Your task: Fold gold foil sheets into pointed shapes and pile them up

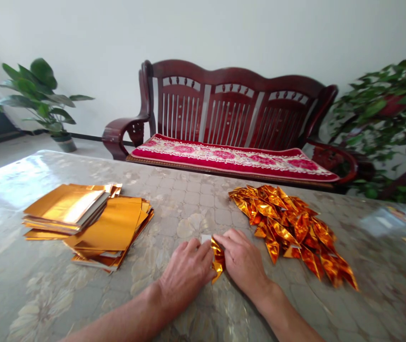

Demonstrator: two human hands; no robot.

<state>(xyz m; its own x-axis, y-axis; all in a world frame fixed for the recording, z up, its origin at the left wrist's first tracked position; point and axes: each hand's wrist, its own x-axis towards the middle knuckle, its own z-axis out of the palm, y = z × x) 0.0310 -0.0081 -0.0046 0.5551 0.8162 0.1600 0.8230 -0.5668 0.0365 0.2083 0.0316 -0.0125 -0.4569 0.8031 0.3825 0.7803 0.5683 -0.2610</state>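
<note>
Near the front of the table, a partly folded sheet of gold foil paper [218, 260] lies between my two hands, its pale underside showing at the far end. My left hand [190, 266] presses on its left side with the fingers curled. From the right, my right hand [242, 256] grips the same sheet, index finger near its top edge. Both hands rest at table level, and their fingertips are partly hidden. Off to the left are stacks of flat gold foil paper [106, 225]. A heap of folded gold foil pieces [288, 218] lies to the right.
A patterned cover lies over the table [174, 190]. Clear plastic packaging [391, 221] sits at the right edge. Beyond the table stands a dark wooden bench [231, 107] with a red floral cushion [224, 156]. Potted plants [44, 97] flank it on both sides.
</note>
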